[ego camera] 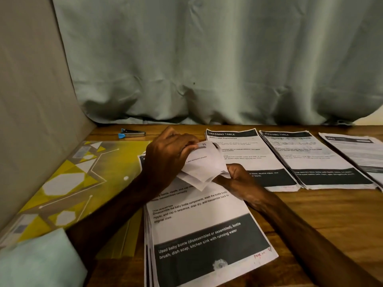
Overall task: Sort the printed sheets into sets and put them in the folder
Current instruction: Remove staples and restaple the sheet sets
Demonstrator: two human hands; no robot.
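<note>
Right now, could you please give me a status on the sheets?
Left grip and right grip hold curled sheet over near stack. Folder lies left. Nothing blocking.

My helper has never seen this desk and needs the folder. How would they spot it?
Start at the left end of the wooden table, beside the beige panel. The folder lies flat there, left of the nearest stack of sheets. It alone is yellow with white hexagons; everything beside it is black-and-white print.
</note>
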